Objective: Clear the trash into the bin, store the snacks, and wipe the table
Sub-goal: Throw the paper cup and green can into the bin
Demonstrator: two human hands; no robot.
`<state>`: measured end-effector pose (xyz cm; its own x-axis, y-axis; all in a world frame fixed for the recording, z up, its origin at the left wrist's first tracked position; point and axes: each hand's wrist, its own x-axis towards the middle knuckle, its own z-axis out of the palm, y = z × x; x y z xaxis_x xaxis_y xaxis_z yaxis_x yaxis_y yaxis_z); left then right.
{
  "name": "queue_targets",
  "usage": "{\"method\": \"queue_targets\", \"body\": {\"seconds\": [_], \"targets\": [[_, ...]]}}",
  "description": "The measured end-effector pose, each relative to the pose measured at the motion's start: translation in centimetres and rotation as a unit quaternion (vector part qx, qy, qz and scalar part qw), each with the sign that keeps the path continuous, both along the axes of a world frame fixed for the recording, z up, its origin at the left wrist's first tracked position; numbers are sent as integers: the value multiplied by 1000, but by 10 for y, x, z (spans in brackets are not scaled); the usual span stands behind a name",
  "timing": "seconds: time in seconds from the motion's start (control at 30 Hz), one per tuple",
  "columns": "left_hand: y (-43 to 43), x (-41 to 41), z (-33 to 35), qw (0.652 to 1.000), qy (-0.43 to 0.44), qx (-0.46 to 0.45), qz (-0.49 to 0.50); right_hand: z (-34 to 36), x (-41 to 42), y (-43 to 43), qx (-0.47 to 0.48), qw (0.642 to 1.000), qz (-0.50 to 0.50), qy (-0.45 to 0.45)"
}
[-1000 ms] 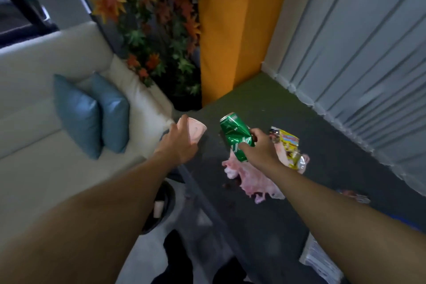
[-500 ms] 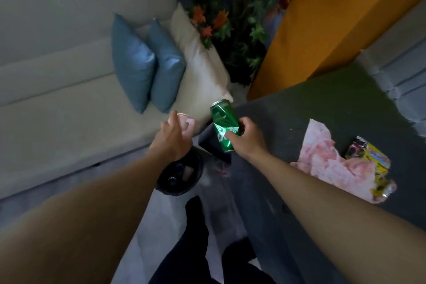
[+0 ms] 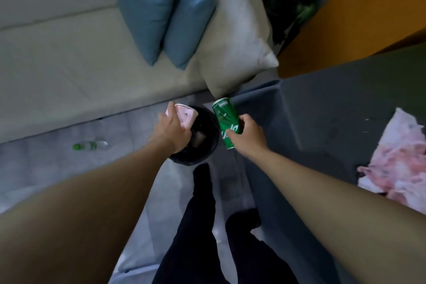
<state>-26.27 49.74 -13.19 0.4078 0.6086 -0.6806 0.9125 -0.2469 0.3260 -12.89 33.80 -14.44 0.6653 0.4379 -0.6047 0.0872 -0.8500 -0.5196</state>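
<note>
Left grip (image 3: 171, 131) holds a pink cup (image 3: 187, 117) over the bin (image 3: 205, 154); right grip (image 3: 248, 136) clasps a green can (image 3: 223, 119) — white lettering half-covered, unreadable — beside the desk (image 3: 334, 110).

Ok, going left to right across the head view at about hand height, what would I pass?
plastic bottle on the floor → left hand gripping the pink cup → green can → right hand holding that can → crumpled pink material on the table
</note>
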Motion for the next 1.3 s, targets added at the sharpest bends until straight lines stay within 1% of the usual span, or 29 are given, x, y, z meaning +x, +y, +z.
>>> {"method": "queue_targets", "body": {"seconds": [0.17, 0.33, 0.47, 0.6, 0.77, 0.9, 1.0, 1.2, 1.3], "targets": [[9, -11, -51, 1000, 2, -18, 7, -46, -7, 12, -42, 998, 23, 29], [21, -19, -89, 1000, 6, -21, 1, -78, -16, 28, -86, 995, 48, 30], [30, -21, -112, 999, 9, -32, 9, -99, -23, 44, -78, 995, 53, 32], [35, -25, -123, 998, 13, -56, 3, -111, -28, 57, -99, 991, 75, 55], [38, -32, -118, 996, 23, -70, -44, -107, -26, 58, -114, 986, 85, 84], [43, -29, -105, 996, 22, -50, -72, -91, -19, 55, -105, 988, 82, 82], [45, -22, -91, 994, 37, -31, -94, -75, -14, 53, -91, 990, 82, 74], [38, -8, -50, 990, 30, 25, -138, -31, -4, 46, -74, 990, 118, 29], [31, -2, -28, 983, 27, 58, -175, -12, 0, 41, -76, 983, 165, 1]]}}
